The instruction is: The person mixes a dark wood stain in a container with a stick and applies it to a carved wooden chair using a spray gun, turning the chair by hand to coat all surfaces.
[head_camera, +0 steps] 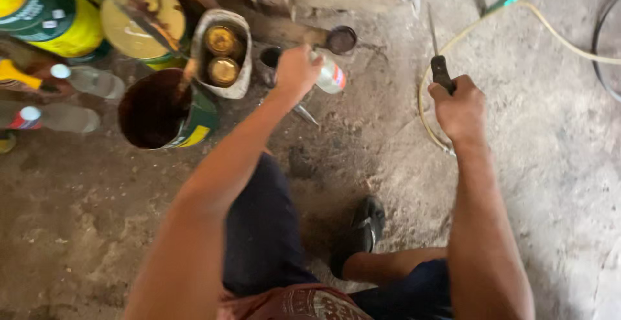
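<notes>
The fingers of the left hand [296, 69] are wrapped around a clear plastic bottle [330, 74] with a red-and-white label, holding it on its side just above the concrete floor [550, 184]. The fingers of the right hand [460, 108] are curled tight round the dark handle of a thin-bladed tool [438, 58], probably a screwdriver or awl, whose blade points away from the person.

Step in hand, as judged: the bottle is gripped and held steady while the tool stands ready beside it. The tool tip is well apart from the bottle, to its right; bringing the two together would call for swinging the blade leftward with a firm hold on the smooth bottle wall.

Positions relative to the bottle:
- Just behind it: a small dark round lid [341, 39] on the floor.
- Just left: a dark cup [269, 58], then a grey container [223, 52] holding two brass-coloured caps.
- Further left: an open tin of dark liquid [162, 110], a yellow-lidded can [142, 19], and two clear bottles [90, 81] lying down.
- Right: a pale yellow hose [446, 42] looping past the tool.
- Below: the person's dark shoe [362, 229].
</notes>
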